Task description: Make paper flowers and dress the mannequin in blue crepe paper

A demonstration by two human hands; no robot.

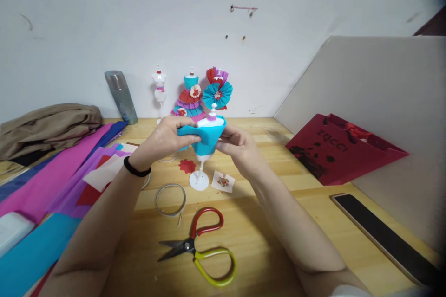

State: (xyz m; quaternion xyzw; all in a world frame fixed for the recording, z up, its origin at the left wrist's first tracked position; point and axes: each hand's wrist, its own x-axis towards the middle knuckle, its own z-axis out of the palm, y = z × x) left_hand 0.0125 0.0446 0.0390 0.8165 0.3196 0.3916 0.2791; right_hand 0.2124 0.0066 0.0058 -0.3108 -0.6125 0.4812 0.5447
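A small white mannequin stand (199, 178) stands on the wooden table (265, 222), its torso wrapped in blue paper (207, 138). My left hand (165, 138) presses the blue paper against the torso from the left. My right hand (237, 146) pinches the paper's other edge on the right side. Both hands hold the wrap around the figure.
Open scissors (198, 243) lie near me, a tape ring (170, 198) beside them. Coloured paper sheets (52, 185) spread left. Dressed mannequins (191, 97), a bare one (159, 87) and a flask (121, 96) stand at the back. A red bag (334, 148) and phone (379, 234) lie right.
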